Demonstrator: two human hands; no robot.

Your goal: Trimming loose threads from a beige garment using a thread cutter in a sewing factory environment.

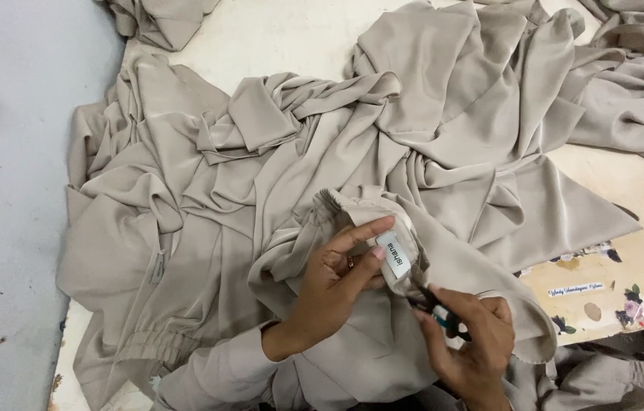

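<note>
Label trimming on beige garment (207, 228), near centre of frame. Left hand (333, 285) pinching small white sewn-in label (393, 255) between thumb and forefinger, fingers closed together on label and on gathered elastic cuff or hem (352, 204) behind it, holding it up and taut. Right hand (470, 342) closed around small thread snips (432, 304) with teal grip, blades pointed at lower edge of label, just touching or just beside fabric there; cannot tell whether blades are open or shut. Rest of garment spread in loose folds left and far over pale worktable (626, 190); more beige fabric (634, 91) heaped far right. Floral-print sticker strip (588, 289) on near right table edge. Grey floor (9, 190) at left.

Judged step: snipping loose thread at label stitching, cut not clearly made yet. Next move likely needs label kept taut, blade tips seated on thread only, clear of label and cuff fabric, small clean closing squeeze.
</note>
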